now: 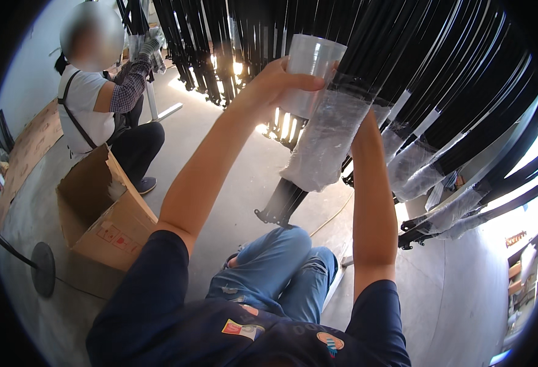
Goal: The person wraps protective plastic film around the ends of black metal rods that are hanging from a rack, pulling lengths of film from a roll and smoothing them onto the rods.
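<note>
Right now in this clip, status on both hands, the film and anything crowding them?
Left hand gripping clear film roll. Right hand mostly hidden behind film-wrapped black bars. Neighbouring black bars close on the right.

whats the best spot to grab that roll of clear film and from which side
The roll of clear film is probably best gripped around the middle of its barrel, from the left: it is a slightly tilted cylinder, so a thumb can cross the near face, as the left hand does. Its right side looks crowded by the film-wrapped black bundle.
</note>
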A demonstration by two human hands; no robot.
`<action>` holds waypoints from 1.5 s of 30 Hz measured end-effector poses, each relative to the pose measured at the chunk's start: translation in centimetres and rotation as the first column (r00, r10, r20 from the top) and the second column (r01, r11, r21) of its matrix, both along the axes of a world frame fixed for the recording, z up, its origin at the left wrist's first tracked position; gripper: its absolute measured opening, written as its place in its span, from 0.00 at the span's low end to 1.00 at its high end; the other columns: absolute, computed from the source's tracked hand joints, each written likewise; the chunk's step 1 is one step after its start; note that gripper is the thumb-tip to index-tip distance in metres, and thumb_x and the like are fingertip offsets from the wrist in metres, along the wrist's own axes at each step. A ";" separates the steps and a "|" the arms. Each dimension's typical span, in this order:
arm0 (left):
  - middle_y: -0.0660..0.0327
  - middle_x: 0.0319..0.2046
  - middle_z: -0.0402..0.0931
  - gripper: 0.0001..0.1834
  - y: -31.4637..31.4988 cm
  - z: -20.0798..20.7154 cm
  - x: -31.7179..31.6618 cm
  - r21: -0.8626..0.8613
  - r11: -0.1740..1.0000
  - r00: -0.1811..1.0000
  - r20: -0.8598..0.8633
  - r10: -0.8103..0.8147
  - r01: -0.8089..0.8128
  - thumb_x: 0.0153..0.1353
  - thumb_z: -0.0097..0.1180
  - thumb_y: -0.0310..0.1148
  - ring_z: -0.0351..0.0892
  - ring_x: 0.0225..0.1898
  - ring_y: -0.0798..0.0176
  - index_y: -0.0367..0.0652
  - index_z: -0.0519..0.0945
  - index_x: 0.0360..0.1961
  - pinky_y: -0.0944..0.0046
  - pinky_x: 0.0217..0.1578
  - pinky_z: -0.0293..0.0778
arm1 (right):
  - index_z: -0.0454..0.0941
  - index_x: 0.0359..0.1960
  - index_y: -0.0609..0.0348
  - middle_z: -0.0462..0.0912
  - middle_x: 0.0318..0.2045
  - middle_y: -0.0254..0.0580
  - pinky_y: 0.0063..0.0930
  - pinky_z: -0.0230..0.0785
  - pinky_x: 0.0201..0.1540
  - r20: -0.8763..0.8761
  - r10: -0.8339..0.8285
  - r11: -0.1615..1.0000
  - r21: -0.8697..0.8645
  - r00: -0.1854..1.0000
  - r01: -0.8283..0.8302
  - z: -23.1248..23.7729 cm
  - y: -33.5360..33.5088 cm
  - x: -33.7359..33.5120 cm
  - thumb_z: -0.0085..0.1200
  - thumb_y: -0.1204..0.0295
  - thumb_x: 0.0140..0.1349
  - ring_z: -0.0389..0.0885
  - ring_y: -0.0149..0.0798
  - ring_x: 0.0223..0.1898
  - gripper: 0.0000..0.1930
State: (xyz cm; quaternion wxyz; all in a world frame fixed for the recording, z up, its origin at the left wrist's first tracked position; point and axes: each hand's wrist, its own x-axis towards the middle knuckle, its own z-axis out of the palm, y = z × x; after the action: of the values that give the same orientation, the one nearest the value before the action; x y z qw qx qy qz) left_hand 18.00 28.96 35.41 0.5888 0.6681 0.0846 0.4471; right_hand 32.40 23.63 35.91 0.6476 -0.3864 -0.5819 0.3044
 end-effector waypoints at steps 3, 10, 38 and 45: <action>0.48 0.40 0.69 0.49 0.0 -0.6 0.1 0.070 0.921 0.921 0.097 0.377 -0.384 0.28 0.71 0.41 0.71 0.44 0.54 0.31 0.58 0.50 0.58 0.43 0.70 | 0.72 0.38 0.61 0.75 0.30 0.39 0.24 0.67 0.33 -0.340 0.030 0.999 0.029 0.940 -0.021 -0.6 -1.4 0.2 0.54 0.60 0.52 0.74 0.30 0.31 0.18; 0.53 0.40 0.71 0.39 -1.4 -1.6 -0.1 0.153 0.880 0.892 0.125 0.434 -0.450 0.36 0.67 0.38 0.73 0.42 0.57 0.33 0.63 0.49 0.61 0.41 0.72 | 0.75 0.33 0.65 0.77 0.26 0.42 0.24 0.68 0.30 -0.013 -0.038 0.999 0.028 0.999 0.038 -0.3 -3.1 -0.1 0.60 0.66 0.43 0.76 0.33 0.26 0.18; 0.53 0.45 0.68 0.50 0.8 -1.3 -2.9 0.099 0.968 0.972 0.025 -0.233 0.229 0.27 0.68 0.47 0.68 0.48 0.58 0.34 0.61 0.53 0.61 0.51 0.63 | 0.74 0.35 0.65 0.77 0.27 0.41 0.29 0.68 0.33 -0.095 -0.030 0.999 0.025 0.995 0.032 -0.7 -3.2 1.0 0.56 0.74 0.47 0.76 0.35 0.27 0.12; 0.54 0.45 0.67 0.52 -0.6 -1.5 -2.0 0.067 0.947 0.945 0.082 -0.318 0.313 0.25 0.68 0.49 0.67 0.49 0.58 0.34 0.60 0.53 0.60 0.51 0.62 | 0.69 0.43 0.66 0.76 0.36 0.45 0.28 0.70 0.40 -0.139 -0.052 0.997 -0.057 0.989 0.044 -0.8 -2.7 1.2 0.49 0.71 0.53 0.77 0.37 0.36 0.16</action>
State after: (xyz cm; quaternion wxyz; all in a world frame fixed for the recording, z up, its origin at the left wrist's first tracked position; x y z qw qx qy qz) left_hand 16.00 28.31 33.87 0.6380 0.6672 -0.0623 0.3794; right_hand 33.62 20.96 35.08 0.6835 -0.3952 -0.5168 0.3310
